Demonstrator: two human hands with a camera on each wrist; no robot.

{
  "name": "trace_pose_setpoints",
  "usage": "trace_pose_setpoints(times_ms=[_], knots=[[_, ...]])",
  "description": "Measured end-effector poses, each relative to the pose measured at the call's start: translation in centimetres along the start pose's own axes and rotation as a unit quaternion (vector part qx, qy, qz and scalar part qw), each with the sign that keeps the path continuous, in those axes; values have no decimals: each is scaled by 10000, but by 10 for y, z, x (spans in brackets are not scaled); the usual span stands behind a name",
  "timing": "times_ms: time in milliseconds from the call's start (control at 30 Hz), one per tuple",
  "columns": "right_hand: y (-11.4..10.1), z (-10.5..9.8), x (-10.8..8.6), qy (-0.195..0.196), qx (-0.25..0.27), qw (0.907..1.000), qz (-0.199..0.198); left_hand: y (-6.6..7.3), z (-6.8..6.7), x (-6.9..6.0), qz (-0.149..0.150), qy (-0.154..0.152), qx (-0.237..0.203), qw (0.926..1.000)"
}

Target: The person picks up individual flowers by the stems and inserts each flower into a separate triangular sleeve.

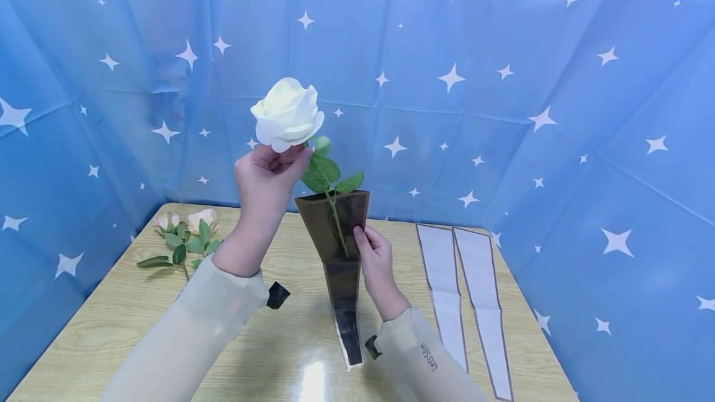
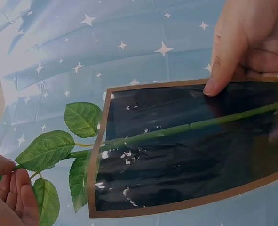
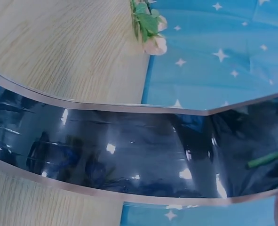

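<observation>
A white rose [image 1: 287, 115] with green leaves stands upright in the head view, its stem pinched just under the bloom by my left hand [image 1: 268, 178]. The lower stem [image 2: 176, 129] runs down inside a dark flower sleeve [image 1: 342, 278] with a clear front and brown border. My right hand [image 1: 377, 262] grips the sleeve's right edge near its wide mouth, thumb on the front. In the right wrist view the cut stem end [image 3: 268, 157] shows within the sleeve [image 3: 129, 153]. The leaves [image 2: 49, 150] stay outside the mouth.
Pale pink roses [image 1: 201, 222] with leaves lie at the table's far left. Two white sleeves with dark borders, one left [image 1: 444, 284] and one right [image 1: 483, 303], lie flat on the right of the wooden table [image 1: 279, 352]. A blue star-patterned curtain [image 1: 357, 48] hangs behind.
</observation>
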State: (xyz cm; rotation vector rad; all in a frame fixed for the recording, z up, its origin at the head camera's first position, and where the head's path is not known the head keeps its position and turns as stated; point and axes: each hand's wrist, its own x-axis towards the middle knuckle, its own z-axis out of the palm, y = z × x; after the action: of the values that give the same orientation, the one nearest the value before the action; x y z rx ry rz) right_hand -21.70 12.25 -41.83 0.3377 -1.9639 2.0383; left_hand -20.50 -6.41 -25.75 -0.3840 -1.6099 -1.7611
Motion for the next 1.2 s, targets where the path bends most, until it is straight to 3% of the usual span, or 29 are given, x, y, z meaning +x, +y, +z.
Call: trace_pose_setpoints(times_ms=[300,567,833,1000,1133,1200], knots=[[-20,2,-4,48,-207,9998,39,0,2,0,150,159,-60,9997],[-4,2,-1,105,-373,9992,-71,-1,3,0,167,163,-70,9997],[-6,2,-1,-27,-153,9999,-35,-6,4,-4,74,-108,160,9998],[-21,4,-4,-109,-119,9999,56,-8,5,-5,1,-187,156,9997],[-35,7,-7,-30,-186,9998,1,-9,6,-6,-165,-291,257,9991],[-31,7,-6,-17,-126,9999,-8,-10,6,-7,-266,-377,364,9983]])
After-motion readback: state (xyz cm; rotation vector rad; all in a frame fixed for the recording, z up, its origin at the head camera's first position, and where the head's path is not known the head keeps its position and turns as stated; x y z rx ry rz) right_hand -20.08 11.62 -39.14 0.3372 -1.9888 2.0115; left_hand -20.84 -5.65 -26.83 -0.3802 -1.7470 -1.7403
